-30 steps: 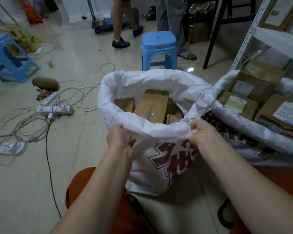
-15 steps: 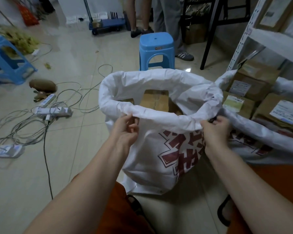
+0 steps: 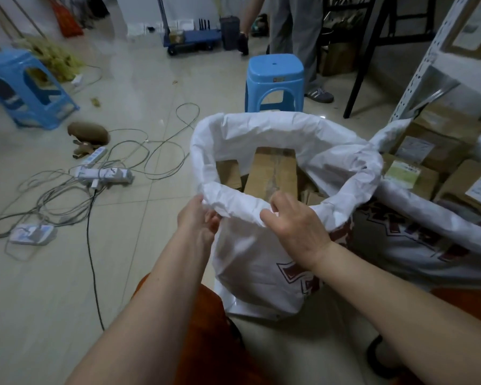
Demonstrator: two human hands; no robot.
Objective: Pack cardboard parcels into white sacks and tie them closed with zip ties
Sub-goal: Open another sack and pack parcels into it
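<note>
A white sack (image 3: 256,262) with red print stands open on the floor in front of me, its rim rolled outward. Inside it stand several cardboard parcels (image 3: 272,170). My left hand (image 3: 199,218) grips the near rim of the sack at its left. My right hand (image 3: 295,220) pinches the same near rim a little to the right, fingers curled over the rolled edge. A second white sack (image 3: 433,218) lies open at the right with more labelled parcels (image 3: 408,176) in it. No zip tie shows.
A blue stool (image 3: 274,79) stands just behind the sack, another blue stool (image 3: 25,84) at far left. Power strips and tangled cables (image 3: 100,173) cover the floor at left. A metal shelf rack (image 3: 439,51) rises at right. A person's legs (image 3: 297,37) stand behind the stool.
My right hand has moved left along the near rim, closer to my left hand. The sack's mouth sits wider and rounder, showing more of the parcels.
</note>
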